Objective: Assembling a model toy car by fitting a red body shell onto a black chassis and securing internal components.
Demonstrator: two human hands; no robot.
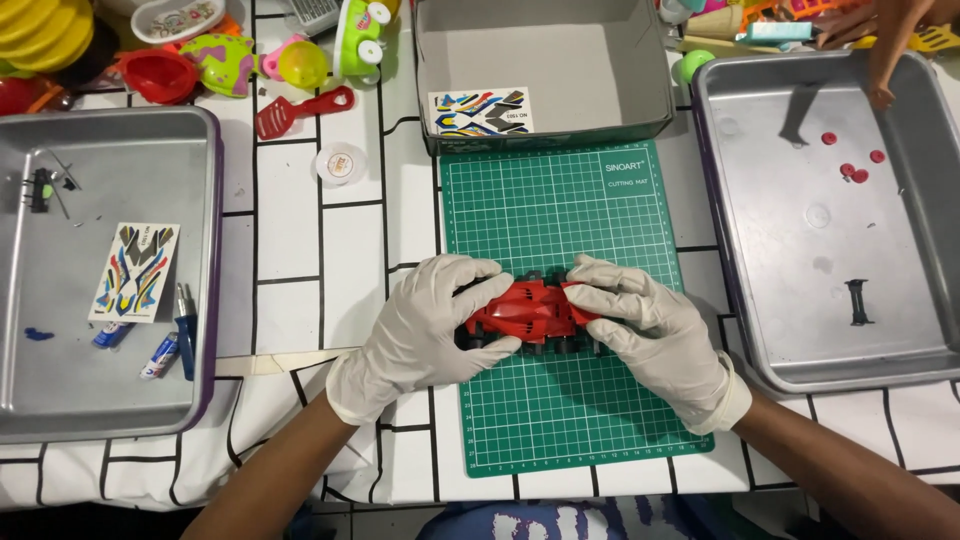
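At frame centre, the white-gloved left hand (425, 325) and right hand (655, 335) clamp a glossy red plastic toy car (530, 310) on a gridded green cutting mat (560, 210); dull metal trays (110, 290) flank it on the white black-lined table (290, 240).

— How many trays are sitting on the tabletop (300, 230)?
— Two metal trays: the left tray (30, 290) and the right tray (930, 220).
— Sticker sheets?
— Two are showing: one sticker sheet (134, 271) in the left tray, another sticker sheet (480, 111) in the one grey box (545, 60).
— And red discs?
— Four small red discs (852, 165) are lying near the right tray's far edge.
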